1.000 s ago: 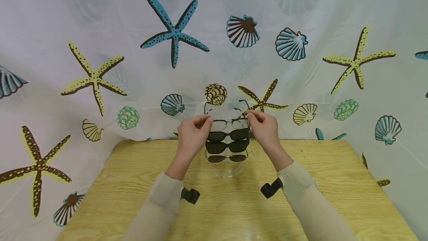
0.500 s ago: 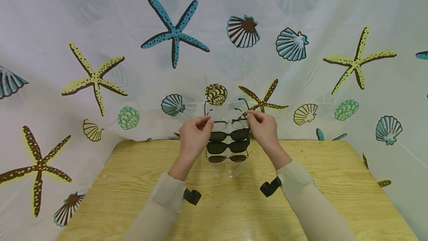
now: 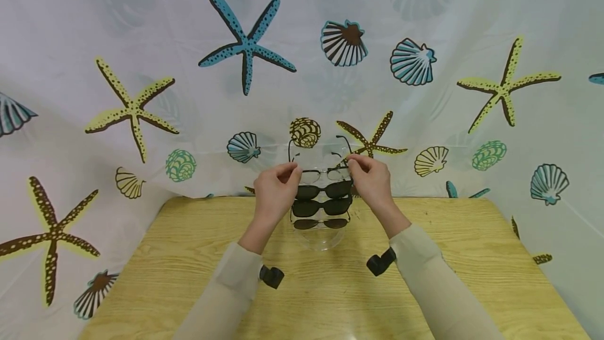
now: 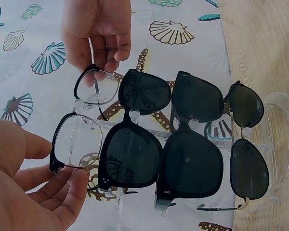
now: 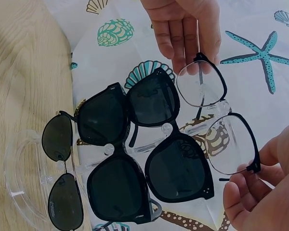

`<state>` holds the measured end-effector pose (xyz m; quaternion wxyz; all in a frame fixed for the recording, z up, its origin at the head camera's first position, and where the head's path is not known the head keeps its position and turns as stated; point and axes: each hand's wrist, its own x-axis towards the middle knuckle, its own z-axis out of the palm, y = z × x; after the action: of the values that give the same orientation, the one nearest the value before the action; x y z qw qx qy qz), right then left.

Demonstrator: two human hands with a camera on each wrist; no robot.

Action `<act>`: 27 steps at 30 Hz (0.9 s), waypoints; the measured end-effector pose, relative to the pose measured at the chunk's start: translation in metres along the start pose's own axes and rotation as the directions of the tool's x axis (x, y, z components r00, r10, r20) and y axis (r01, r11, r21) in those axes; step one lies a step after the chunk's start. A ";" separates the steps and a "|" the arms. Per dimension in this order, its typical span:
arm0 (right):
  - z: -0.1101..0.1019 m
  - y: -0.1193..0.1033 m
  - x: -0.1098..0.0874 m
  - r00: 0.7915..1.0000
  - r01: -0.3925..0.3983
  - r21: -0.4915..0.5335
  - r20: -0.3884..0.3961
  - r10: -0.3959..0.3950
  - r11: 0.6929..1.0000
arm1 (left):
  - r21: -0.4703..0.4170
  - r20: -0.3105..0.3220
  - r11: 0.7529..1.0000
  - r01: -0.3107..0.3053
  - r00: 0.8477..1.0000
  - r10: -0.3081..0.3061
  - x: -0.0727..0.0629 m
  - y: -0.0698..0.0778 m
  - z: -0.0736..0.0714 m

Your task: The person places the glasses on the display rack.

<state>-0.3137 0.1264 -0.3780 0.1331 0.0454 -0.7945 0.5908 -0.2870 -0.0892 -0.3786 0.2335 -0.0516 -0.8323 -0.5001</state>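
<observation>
A pair of clear eyeglasses with dark upper rims [image 3: 310, 176] sits at the top of a clear display stand [image 3: 321, 248], temples reaching back toward the curtain. My left hand [image 3: 276, 190] pinches its left end between thumb and fingers, near the hinge. At the opposite end, my right hand [image 3: 373, 182] pinches the other hinge corner. In both wrist views the bridge of the eyeglasses overlaps the stand's top nose peg. Below them hang two black sunglasses, an upper pair [image 3: 337, 190] and a lower pair [image 3: 336, 207], then thin-rimmed sunglasses [image 3: 336, 223] at the bottom.
The stand's clear round base [image 4: 284, 144] rests on a wooden table [image 3: 424, 266] near its back edge. Right behind it hangs a white curtain [image 3: 302, 93] printed with starfish and shells. Small black cameras [image 3: 272, 277] are worn at both cuffs.
My left hand has shifted slightly to the right, and my right hand slightly left. The temple tips of the eyeglasses sit a little higher. Both hands keep their hold.
</observation>
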 end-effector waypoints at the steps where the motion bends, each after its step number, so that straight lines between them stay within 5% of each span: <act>1: 0.000 0.000 0.000 1.000 0.002 -0.004 -0.002 -0.002 1.000 | 0.001 -0.002 1.000 -0.003 1.000 0.003 0.000 0.000 0.000; 27: 0.004 0.004 -0.001 1.000 0.023 -0.017 -0.007 -0.023 1.000 | 0.029 -0.010 0.996 -0.087 0.996 0.087 -0.001 -0.001 -0.002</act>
<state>-0.3141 0.1240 -0.3825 0.1431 0.0514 -0.7985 0.5825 -0.2855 -0.0913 -0.3794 0.2604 -0.0816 -0.8351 -0.4777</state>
